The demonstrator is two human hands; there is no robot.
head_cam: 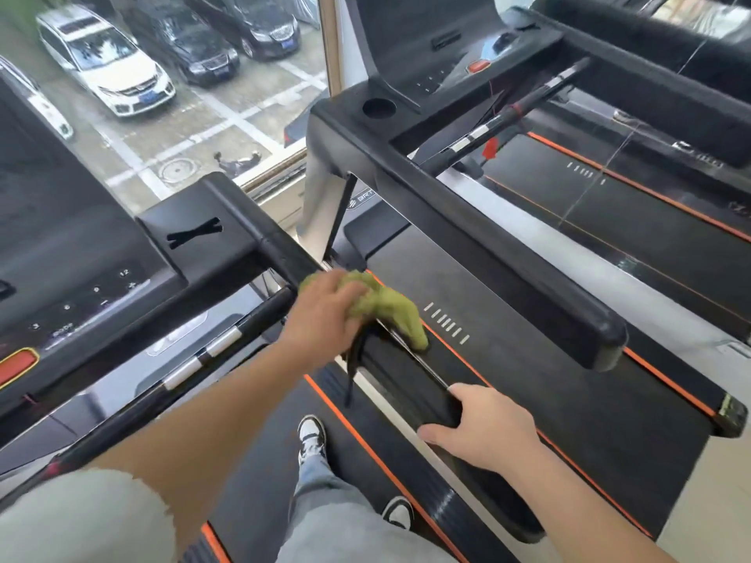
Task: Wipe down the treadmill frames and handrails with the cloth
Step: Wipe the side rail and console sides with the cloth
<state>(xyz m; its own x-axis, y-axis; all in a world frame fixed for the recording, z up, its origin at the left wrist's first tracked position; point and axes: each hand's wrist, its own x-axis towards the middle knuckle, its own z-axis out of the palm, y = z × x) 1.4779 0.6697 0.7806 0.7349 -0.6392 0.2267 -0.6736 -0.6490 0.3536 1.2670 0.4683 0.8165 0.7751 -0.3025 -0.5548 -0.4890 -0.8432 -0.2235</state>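
Presently we find a person standing on the belt (pixel 268 461) of a black treadmill, with one shoe (pixel 311 434) ahead of the other. The left grip (pixel 325 314), a bare hand, is closed round a bunched green cloth (pixel 382 306) and presses it onto the upper part of the handrail (pixel 398 371) on the person's right. This is just below the point where that rail joins the console frame (pixel 227 237). One end of the cloth trails over the rail's far edge, toward the neighbouring belt (pixel 548 392).

The right grip (pixel 487 432) holds the same handrail lower down, well apart from the cloth. Its fingers are bent over the far edge and its thumb lies along the near side. A thin black cord (pixel 350 371) hangs from the rail just beneath the left grip; we cannot tell what it is fixed to.

We note the console (pixel 81 286) at the left, with pale numbered keys and a red button (pixel 16 367) at its lower corner. Below it runs a crossbar (pixel 203 353) with silver bands.

The adjacent treadmill stands to the right, with its own padded rail (pixel 508 270) and a round cup holder (pixel 378 107). Its belt is edged with orange lines.

Beyond the machines a window looks down on parked cars, among them a white car (pixel 109 63)
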